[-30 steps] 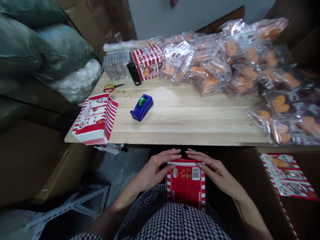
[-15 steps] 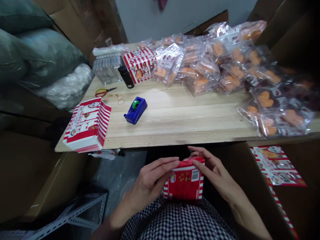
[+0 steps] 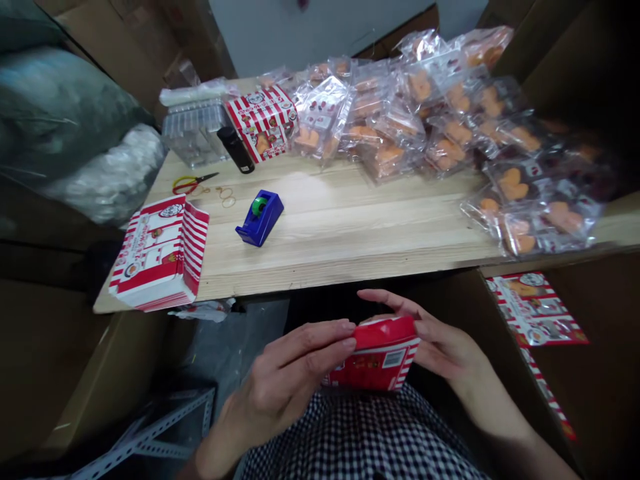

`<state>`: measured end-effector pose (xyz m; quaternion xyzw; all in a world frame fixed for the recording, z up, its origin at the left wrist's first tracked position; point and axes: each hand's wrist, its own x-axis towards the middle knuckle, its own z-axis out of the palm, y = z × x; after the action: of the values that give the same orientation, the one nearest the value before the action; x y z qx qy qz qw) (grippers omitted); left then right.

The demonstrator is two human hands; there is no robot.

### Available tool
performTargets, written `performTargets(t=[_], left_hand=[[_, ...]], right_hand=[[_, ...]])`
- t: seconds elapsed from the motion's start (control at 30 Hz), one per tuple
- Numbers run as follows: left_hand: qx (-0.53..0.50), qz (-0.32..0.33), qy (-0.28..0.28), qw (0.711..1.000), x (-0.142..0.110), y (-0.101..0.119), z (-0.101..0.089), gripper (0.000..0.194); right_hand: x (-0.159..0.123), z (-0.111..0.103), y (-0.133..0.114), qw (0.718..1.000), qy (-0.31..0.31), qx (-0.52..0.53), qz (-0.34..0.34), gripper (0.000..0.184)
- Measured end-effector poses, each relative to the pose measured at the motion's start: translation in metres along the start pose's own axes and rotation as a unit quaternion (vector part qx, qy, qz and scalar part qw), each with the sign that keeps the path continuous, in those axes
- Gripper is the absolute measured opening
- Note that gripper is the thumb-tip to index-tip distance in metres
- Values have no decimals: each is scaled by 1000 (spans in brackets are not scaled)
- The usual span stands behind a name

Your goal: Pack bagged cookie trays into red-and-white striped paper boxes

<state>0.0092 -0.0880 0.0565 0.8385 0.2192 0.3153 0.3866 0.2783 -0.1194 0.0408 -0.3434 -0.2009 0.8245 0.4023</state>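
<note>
A small red-and-white striped cardboard box (image 3: 373, 367) is held over my lap, just off the table's front edge. Its red top flap faces up, and a barcode shows on the side turned towards me. My left hand (image 3: 295, 367) grips the box at its left end, with fingertips along the top edge. At the right end, my right hand (image 3: 440, 340) supports it, index finger stretched out behind; part of its grip is hidden by the box.
On the table (image 3: 320, 253) lie a stack of flat striped cartons (image 3: 155, 253), a blue tape dispenser (image 3: 260, 217), scissors (image 3: 193, 182), a black cylinder (image 3: 236, 150), clear plastic boxes (image 3: 195, 133) and an upright striped box (image 3: 263, 123). Bagged orange pieces (image 3: 390, 153) cover the back and right. Cartons (image 3: 537, 310) lie lower right.
The box has tipped so that its red top now shows more. My right fingers have shifted from its top edge to its right end. The camera view has moved slightly.
</note>
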Motion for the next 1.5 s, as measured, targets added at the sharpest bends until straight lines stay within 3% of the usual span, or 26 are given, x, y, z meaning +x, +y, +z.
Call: performTargets(t=[0.1, 0.27, 0.47, 0.6, 0.77, 1.07, 1.2, 1.5], left_hand=[[-8, -16, -7, 1000, -4, 5, 0, 57], [-25, -24, -11, 999, -6, 6, 5, 54], [-38, -56, -12, 998, -2, -5, 14, 53], [-36, -63, -16, 997, -2, -9, 18, 54], [-35, -71, -27, 997, -1, -5, 16, 54], [-38, -100, -10, 994, 6, -15, 21, 48], [-34, -111, -7, 993, 8, -18, 23, 46], [-39, -116, -4, 992, 7, -18, 25, 47]], right_hand=[[-7, -3, 10, 999, 21, 27, 0, 66], [-12, -16, 30, 998, 48, 37, -30, 45], [-13, -6, 13, 992, 119, -40, -14, 22], [-14, 0, 6, 992, 122, -13, -1, 26], [-10, -10, 14, 993, 111, 46, 17, 28], [-5, -2, 9, 985, 108, -124, -51, 27], [3, -5, 10, 980, 138, -123, -73, 35], [4, -13, 20, 989, 92, -76, -90, 43]])
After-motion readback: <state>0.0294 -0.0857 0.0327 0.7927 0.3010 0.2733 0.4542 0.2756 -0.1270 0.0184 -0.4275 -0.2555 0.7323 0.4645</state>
